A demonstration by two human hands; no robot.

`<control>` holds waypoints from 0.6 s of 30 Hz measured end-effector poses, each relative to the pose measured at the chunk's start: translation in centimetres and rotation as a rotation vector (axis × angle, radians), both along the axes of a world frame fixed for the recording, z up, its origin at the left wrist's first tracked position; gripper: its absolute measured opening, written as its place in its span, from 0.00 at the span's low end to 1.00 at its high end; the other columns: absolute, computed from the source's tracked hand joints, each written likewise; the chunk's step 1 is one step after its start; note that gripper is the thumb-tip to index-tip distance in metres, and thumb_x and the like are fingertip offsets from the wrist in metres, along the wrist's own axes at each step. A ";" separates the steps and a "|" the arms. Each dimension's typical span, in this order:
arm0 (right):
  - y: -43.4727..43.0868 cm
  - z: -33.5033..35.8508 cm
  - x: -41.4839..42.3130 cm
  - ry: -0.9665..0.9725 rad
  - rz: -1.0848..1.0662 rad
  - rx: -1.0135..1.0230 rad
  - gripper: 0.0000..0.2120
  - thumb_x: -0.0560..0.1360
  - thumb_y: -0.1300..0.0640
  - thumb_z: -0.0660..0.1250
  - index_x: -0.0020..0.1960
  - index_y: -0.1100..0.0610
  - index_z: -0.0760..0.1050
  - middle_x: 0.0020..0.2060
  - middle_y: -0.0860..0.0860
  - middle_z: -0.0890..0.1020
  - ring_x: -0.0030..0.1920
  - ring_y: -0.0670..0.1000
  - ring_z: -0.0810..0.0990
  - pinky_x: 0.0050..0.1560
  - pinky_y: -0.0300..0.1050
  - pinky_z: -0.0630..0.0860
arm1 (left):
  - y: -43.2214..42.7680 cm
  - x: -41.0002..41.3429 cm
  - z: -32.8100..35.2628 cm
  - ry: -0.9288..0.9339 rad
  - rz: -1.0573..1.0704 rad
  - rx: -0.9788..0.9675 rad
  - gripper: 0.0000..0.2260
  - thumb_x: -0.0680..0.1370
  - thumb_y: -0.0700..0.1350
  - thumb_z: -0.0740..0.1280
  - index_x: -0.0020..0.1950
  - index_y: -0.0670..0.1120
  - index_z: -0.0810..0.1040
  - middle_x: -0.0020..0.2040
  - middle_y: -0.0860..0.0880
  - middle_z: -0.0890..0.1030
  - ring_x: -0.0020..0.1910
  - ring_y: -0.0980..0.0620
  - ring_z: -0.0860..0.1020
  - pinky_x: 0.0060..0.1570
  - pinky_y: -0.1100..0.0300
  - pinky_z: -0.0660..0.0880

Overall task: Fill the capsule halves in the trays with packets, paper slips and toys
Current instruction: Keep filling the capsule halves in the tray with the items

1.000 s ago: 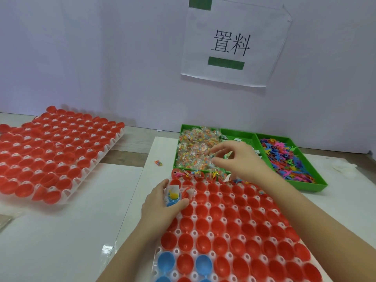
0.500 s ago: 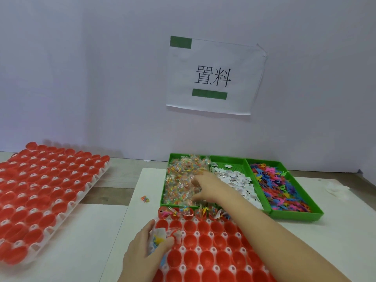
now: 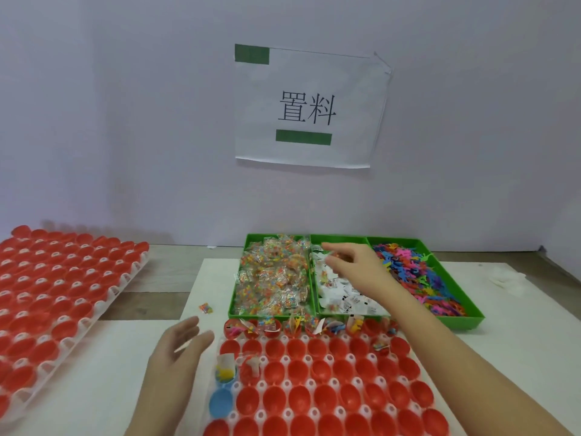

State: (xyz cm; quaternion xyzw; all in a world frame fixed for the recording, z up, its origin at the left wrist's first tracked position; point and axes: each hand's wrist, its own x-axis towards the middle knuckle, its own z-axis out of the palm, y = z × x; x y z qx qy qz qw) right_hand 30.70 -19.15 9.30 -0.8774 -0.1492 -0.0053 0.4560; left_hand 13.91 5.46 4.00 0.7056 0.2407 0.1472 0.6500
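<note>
The near tray [image 3: 309, 358] holds several red capsule halves [image 3: 320, 371]; those in its back row [image 3: 283, 327] hold packets, slips and toys. A blue half [image 3: 224, 371] with a yellow toy and a paper slip sits at the tray's left edge, with an empty blue half [image 3: 221, 402] just in front. My left hand [image 3: 179, 350] hovers beside that edge, fingers straight, holding nothing. My right hand [image 3: 355, 265] is over the paper slips [image 3: 352, 298] in the green bin [image 3: 456, 324], its fingers curled and pinching a small clear packet. Packets [image 3: 273, 278] fill the left compartment, toys [image 3: 418, 278] the right one.
A second tray of red capsule halves [image 3: 63, 294] lies at the left. One loose packet [image 3: 206, 307] sits on the white board between the trays. A paper sign [image 3: 308, 111] hangs on the wall behind. Crumpled white material [image 3: 509, 278] lies at the far right.
My left hand has let go of the blue half, which now sits in the tray, and has opened. My right hand moved from the packet compartment to over the slips.
</note>
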 end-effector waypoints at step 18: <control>-12.5 1.2 -7.0 -0.335 -0.361 0.473 0.10 0.73 0.60 0.72 0.46 0.44 0.81 0.34 0.49 0.83 0.32 0.49 0.83 0.32 0.39 0.80 | -13.8 17.3 3.5 0.093 -0.896 1.131 0.14 0.81 0.44 0.63 0.66 0.48 0.77 0.67 0.49 0.76 0.62 0.50 0.76 0.62 0.53 0.74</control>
